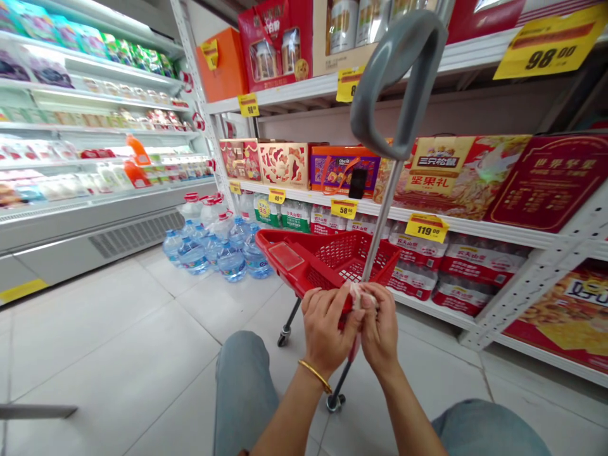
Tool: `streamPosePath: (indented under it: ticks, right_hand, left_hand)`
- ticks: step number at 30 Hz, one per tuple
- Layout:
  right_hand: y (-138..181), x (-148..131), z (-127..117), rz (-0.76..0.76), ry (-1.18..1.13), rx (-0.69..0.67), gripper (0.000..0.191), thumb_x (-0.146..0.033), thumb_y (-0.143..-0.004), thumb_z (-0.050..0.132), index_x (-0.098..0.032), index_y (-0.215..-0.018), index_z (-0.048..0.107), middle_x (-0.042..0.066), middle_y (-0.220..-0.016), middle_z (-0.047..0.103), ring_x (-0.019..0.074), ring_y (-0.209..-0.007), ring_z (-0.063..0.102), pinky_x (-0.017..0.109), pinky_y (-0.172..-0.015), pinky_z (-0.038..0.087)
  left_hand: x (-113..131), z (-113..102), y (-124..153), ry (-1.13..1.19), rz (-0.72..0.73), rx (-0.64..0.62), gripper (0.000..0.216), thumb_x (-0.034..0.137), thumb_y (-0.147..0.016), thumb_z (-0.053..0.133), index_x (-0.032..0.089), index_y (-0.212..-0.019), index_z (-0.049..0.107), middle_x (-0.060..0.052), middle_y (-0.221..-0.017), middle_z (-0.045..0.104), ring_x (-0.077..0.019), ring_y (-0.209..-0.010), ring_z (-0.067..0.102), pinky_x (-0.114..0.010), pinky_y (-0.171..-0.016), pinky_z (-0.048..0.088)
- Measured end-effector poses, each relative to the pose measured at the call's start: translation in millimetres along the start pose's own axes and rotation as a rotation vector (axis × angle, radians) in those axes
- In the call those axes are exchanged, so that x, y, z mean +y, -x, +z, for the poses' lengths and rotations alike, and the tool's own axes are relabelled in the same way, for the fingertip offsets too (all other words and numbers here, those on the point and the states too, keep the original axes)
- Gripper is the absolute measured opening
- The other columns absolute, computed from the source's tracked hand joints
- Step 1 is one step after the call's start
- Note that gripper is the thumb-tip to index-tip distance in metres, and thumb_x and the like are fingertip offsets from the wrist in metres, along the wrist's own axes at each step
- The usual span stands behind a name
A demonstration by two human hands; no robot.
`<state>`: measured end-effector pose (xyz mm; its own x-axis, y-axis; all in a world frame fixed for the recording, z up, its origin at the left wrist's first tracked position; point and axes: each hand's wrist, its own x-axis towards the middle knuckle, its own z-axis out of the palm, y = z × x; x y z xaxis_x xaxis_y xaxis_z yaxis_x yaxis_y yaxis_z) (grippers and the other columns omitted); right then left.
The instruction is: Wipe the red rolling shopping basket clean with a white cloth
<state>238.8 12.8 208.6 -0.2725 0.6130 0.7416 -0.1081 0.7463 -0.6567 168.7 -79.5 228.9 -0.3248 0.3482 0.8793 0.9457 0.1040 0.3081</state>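
A red basket trolley (304,263) with perforated sides stands before me on caster wheels. From its near end rises a metal pole (381,225), topped by a grey loop handle (365,104). Low on the pole, at the basket's rim, my left hand (327,323) and my right hand (380,326) are closed side by side on a crumpled white tissue or cloth (358,296). The fingers hide much of it and the part of the trolley behind. A gold bracelet (315,375) circles my left wrist.
Shelving (503,231) with gift boxes and packs of bottled water runs behind the trolley. Large water bottles (232,256) stand on the floor to the left, near a lit refrigerated case (109,218). A dark phone-like object (358,183) is at the middle shelf. My knees (244,386) flank the trolley.
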Motion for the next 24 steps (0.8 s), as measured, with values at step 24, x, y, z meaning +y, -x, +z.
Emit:
streamPosePath:
  ticks: [24]
  right_hand:
    - [-36.9,-73.6,-23.5,-0.248,0.028,-0.282,0.015,-0.022,-0.086,0.057,-0.024,-0.072,0.059,0.002,-0.081,0.069,0.015,-0.072,0.065,0.031,-0.078,0.054]
  left_hand:
    - [0.6,4.1,2.5,-0.107,0.078,0.063,0.02,0.023,-0.086,0.053,0.022,-0.1,0.067,-0.004,-0.082,0.069,-0.0193,-0.085,0.06,-0.039,-0.096,0.039]
